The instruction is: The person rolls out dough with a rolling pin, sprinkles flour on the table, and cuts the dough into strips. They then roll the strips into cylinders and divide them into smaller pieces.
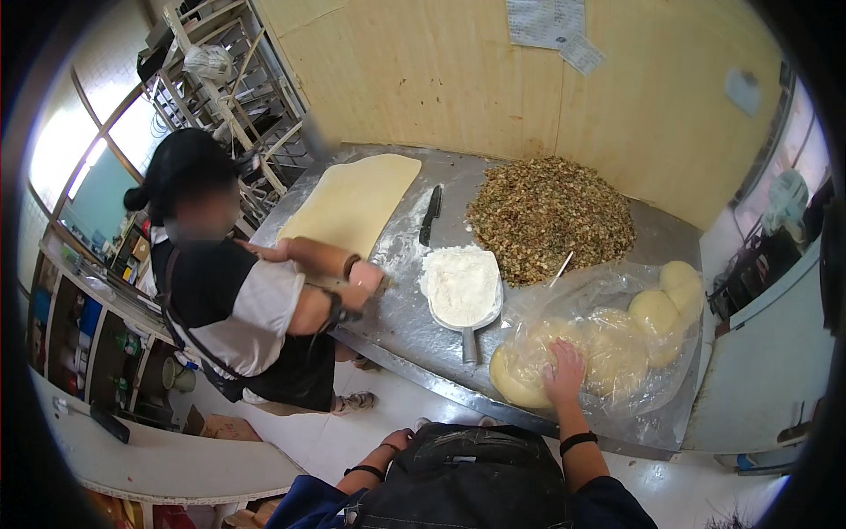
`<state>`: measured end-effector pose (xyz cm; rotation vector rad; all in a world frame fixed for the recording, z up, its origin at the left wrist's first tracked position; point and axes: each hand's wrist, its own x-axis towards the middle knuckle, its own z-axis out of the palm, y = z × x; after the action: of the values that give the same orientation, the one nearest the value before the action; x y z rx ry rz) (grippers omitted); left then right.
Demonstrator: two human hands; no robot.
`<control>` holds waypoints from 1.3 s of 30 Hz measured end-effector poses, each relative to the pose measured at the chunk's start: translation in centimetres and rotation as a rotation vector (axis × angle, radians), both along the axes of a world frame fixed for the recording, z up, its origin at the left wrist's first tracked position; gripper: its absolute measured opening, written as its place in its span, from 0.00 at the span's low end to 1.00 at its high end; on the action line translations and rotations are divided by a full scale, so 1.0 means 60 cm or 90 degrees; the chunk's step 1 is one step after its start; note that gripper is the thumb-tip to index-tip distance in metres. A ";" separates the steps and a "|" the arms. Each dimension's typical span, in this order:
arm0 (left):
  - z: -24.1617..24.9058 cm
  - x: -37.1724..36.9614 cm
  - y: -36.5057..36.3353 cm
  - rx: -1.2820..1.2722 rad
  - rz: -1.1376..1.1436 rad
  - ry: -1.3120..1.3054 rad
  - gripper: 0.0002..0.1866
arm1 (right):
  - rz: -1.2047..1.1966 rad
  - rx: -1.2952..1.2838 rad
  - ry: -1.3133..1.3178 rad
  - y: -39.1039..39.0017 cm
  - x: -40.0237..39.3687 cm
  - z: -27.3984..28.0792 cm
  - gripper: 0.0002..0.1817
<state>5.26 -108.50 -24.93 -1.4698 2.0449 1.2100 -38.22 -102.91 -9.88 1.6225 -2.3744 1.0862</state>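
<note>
My right hand (564, 370) lies with its fingers spread on the clear plastic sheet (608, 401) over the dough balls. Under it, at the table's front edge, a large pale dough ball (514, 379) pokes partly out of the plastic. More dough balls (655, 316) sit to the right, some seen only through the plastic. My left hand (399, 439) hangs low against my black apron (467, 480); its fingers are mostly hidden. Left of the dough, a scoop (469, 346) heaped with white flour (461, 284) rests on the metal table, its handle towards me.
A co-worker (238, 300) at the left holds a rolling pin (322, 256) over a flat dough sheet (352, 203). A dark knife (430, 216) lies beside the sheet. A big heap of chopped nut mix (551, 216) covers the table's back right, before a wooden wall (441, 79).
</note>
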 end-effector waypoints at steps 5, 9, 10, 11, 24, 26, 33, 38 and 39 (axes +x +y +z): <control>-0.007 0.004 -0.001 -0.006 -0.001 0.007 0.18 | 0.008 -0.009 0.002 -0.001 0.000 -0.001 0.22; -0.012 0.006 -0.002 0.006 0.012 0.018 0.18 | 0.006 -0.006 -0.013 -0.001 -0.001 -0.005 0.22; -0.013 0.006 -0.002 0.007 0.012 0.020 0.18 | 0.007 -0.013 -0.013 -0.001 -0.001 -0.005 0.22; -0.014 0.007 -0.002 0.007 0.013 0.020 0.18 | 0.008 -0.013 -0.012 -0.001 0.000 -0.005 0.22; -0.005 0.002 -0.001 0.007 0.023 0.020 0.18 | 0.004 0.012 -0.021 0.000 0.000 -0.001 0.22; -0.006 0.002 -0.002 0.008 0.021 0.019 0.18 | 0.005 0.011 -0.023 0.000 0.000 -0.002 0.22; -0.002 0.000 -0.003 0.029 0.017 -0.006 0.20 | 0.002 0.005 -0.018 0.001 0.000 -0.001 0.22; -0.015 0.005 -0.004 0.024 0.002 -0.001 0.20 | 0.006 -0.010 -0.016 0.000 0.001 -0.001 0.22; -0.015 0.005 -0.004 0.025 0.004 0.000 0.20 | 0.008 -0.014 -0.015 0.000 0.000 -0.002 0.22</control>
<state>5.59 -108.72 -25.86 -1.4595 2.0060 1.2466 -38.20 -102.92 -9.98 1.6284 -2.3613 1.1347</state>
